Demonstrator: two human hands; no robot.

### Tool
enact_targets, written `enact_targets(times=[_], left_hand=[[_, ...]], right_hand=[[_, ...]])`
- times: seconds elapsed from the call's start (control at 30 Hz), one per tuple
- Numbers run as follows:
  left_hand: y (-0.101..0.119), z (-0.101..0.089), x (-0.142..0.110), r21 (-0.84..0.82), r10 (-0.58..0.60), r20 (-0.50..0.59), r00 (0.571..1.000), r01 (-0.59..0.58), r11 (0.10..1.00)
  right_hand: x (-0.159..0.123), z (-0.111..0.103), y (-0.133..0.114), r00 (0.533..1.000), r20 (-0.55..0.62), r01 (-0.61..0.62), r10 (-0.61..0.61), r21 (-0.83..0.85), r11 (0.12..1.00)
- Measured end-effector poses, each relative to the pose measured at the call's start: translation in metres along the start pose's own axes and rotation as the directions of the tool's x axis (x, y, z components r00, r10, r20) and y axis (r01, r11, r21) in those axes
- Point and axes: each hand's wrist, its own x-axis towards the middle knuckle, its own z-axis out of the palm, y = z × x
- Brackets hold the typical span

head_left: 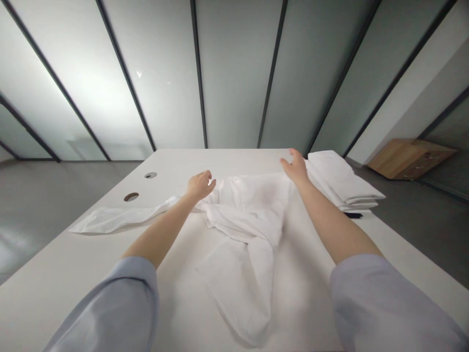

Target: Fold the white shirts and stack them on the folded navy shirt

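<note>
A white long-sleeved garment [252,215] lies on the white table in front of me. One sleeve [117,218] stretches out to the left, and another part hangs down toward me in loose folds. My left hand [200,186] is at the garment's upper left edge, thumb and fingers apart and slightly curled. At the upper right corner is my right hand [296,168], its thumb and fingers spread. Neither hand visibly grips the cloth; whether the right one touches it I cannot tell.
A stack of folded white cloth [339,181] sits at the table's right edge, with a small black item [353,215] partly under it. Two round holes, one open [131,196] and one with a grey cover [150,175], are at the left. Behind stand frosted glass panels [234,73] and a wooden cabinet [406,159].
</note>
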Motion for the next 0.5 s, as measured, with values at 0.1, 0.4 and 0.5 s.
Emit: enact_targets(times=[0.1, 0.4, 0.5], left_hand=[[0.013, 0.024, -0.016, 0.019, -0.064, 0.324, 0.944, 0.061, 0.998], [-0.026, 0.049, -0.025, 0.097, -0.102, 0.389, 0.916, 0.069, 0.993], [-0.036, 0.042, -0.02, 0.183, -0.151, 0.257, 0.955, 0.105, 0.977]], right_hand=[[-0.035, 0.013, -0.003, 0.965, 0.233, 0.155, -0.118, -0.145, 0.977], [-0.12, 0.033, 0.016, 0.812, 0.537, 0.395, -0.229, -0.217, 0.893], [-0.116, 0.03, 0.029, 0.912, 0.389, 0.269, -0.13, -0.326, 0.907]])
